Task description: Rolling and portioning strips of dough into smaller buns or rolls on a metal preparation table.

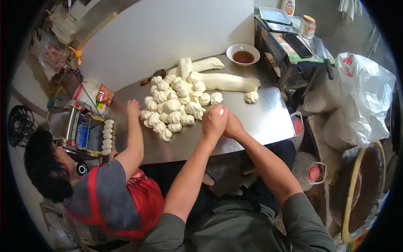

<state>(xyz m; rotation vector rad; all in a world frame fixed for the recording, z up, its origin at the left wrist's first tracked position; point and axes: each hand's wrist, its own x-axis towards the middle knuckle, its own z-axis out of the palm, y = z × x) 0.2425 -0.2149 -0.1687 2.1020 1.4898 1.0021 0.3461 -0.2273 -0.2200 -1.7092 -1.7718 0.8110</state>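
My left hand (212, 122) and my right hand (234, 125) are pressed together above the front part of a steel table (258, 119). Between them they grip a piece of white dough (221, 111); only a small bit shows at the top. Left of my hands lies a heap of pleated dough balls (172, 106). One ball (216, 98) sits just beyond my fingers, another (251, 97) farther right. Behind the heap stretches a thick dough log (225, 82), with more rolled dough (207, 64) at the back.
At left, a co-worker's hand (133, 108) rests near the heap. Beside that person stand a roller machine (77, 126) and a row of small dough pieces (107, 137). A bowl of brown liquid (243, 54) is at the back right. A side stand holds a phone (297, 45) and a cleaver (321, 48).
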